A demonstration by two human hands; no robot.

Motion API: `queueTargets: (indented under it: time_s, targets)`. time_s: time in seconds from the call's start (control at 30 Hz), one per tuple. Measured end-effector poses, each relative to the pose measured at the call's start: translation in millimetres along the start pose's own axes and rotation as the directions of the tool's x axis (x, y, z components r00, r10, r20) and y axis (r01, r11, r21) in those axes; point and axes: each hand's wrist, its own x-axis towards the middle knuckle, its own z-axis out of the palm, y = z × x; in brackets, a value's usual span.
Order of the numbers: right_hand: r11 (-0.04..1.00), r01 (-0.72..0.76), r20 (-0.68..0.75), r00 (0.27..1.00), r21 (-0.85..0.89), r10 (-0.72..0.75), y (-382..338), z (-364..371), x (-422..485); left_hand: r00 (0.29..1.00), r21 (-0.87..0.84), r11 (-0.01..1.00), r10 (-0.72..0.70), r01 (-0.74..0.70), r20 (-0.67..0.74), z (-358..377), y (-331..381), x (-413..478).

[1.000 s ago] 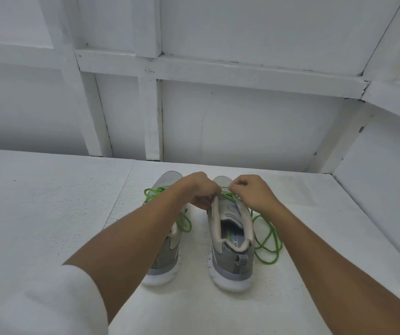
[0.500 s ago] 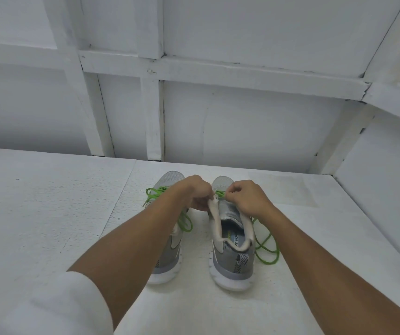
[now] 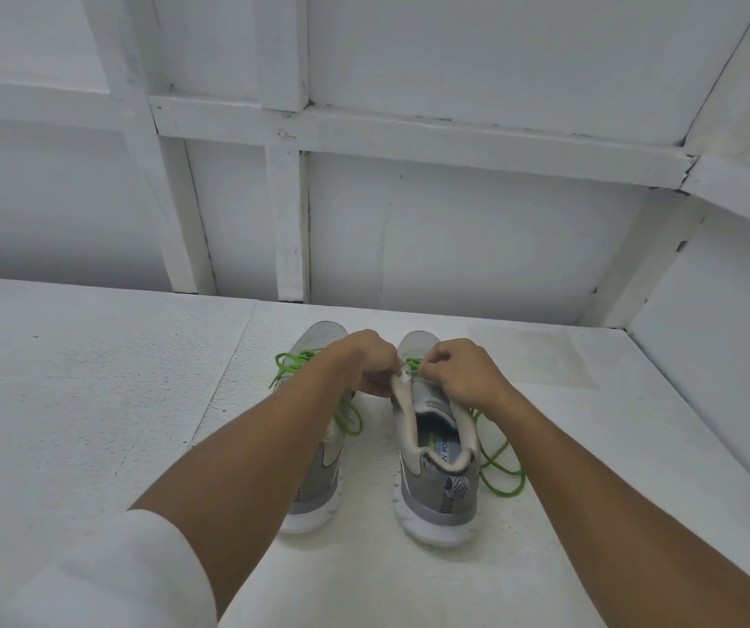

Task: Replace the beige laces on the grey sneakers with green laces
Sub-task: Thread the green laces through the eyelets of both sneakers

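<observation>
1. Fingers [image 3: 387, 379] of the left hand [image 3: 371, 364] are curled tight. They pinch the top of the tongue [image 3: 402, 392] on the right sneaker [image 3: 436, 491].
2. Fingers [image 3: 437, 361] of the right hand [image 3: 461, 373] are curled tight too. They pinch the green lace [image 3: 415, 364] right next to the left hand.
3. One second ago the two hands had a small gap between them, and more of the green lace showed there. Now the hands have come close, almost touching, and only a tiny bit of green peeks out.
4. The long loop of this lace [image 3: 502, 489] lies on the tabletop [image 3: 92, 401], just right of the right sneaker. It looks about the same as before.
5. The left sneaker [image 3: 319, 487] sits just beside the right one and has not moved. Its own green lace [image 3: 291, 362] is on it, partly hidden under the left arm.
6. No beige lace can be seen anywhere.
7. It looks like the person is doing the top part of the last sneaker, maybe pulling the lace snug or starting a knot. The job seems close to done.
</observation>
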Motion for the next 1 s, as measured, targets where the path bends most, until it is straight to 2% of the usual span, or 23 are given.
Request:
queueTargets:
  time_s: [0.43,0.57,0.63,0.73,0.8,0.83,0.87,0.9,0.93,0.97,1.0]
  targets:
    - [0.984,-0.058,-0.088,0.995,-0.168,0.044,-11.3,17.1,2.1,0.997,-0.039,0.998,0.041,-0.044,-0.062,6.3,1.6,-1.5]
    - [0.987,-0.053,-0.094,0.995,-0.149,0.039,-12.4,20.7,1.3,0.996,-0.119,0.993,0.011,-0.022,-0.092,10.0,-5.5,1.5]
    - [0.985,-0.045,-0.102,0.994,-0.164,0.028,-12.0,18.8,-1.3,0.991,-0.105,0.994,0.010,-0.024,-0.130,14.5,-9.8,6.0]
    - [0.967,-0.040,-0.118,0.993,-0.253,0.010,-12.2,13.1,-6.2,0.980,-0.048,0.996,0.064,-0.074,-0.186,14.7,-9.8,7.6]
    - [0.964,-0.059,-0.159,0.987,-0.261,0.017,-9.8,8.8,-16.9,0.953,-0.021,0.986,0.156,-0.167,-0.259,-0.4,3.5,-0.3]
    - [0.976,-0.069,-0.197,0.980,-0.209,0.027,-7.2,6.1,-26.4,0.929,-0.112,0.967,0.183,-0.229,-0.321,-13.5,14.1,-7.7]
    - [0.990,-0.079,-0.245,0.968,-0.118,0.048,-2.9,3.1,-37.7,0.897,-0.270,0.904,0.211,-0.330,-0.389,-31.9,27.6,-15.1]
    - [0.996,-0.084,-0.288,0.954,-0.007,0.078,1.2,1.0,-52.1,0.861,-0.498,0.741,0.212,-0.450,-0.462,-55.8,40.8,-26.0]
    - [0.991,-0.092,-0.319,0.940,0.102,0.120,6.3,0.1,-66.6,0.831,-0.675,0.502,0.194,-0.541,-0.522,-80.4,52.9,-38.6]
    - [0.975,-0.107,-0.332,0.928,0.193,0.168,11.3,0.8,-79.9,0.808,-0.772,0.239,0.159,-0.589,-0.567,-105.2,62.3,-48.9]
    - [0.954,-0.131,-0.329,0.919,0.269,0.219,16.2,3.3,-90.9,0.788,-0.786,0.089,0.151,-0.612,-0.597,-124.3,69.8,-58.6]
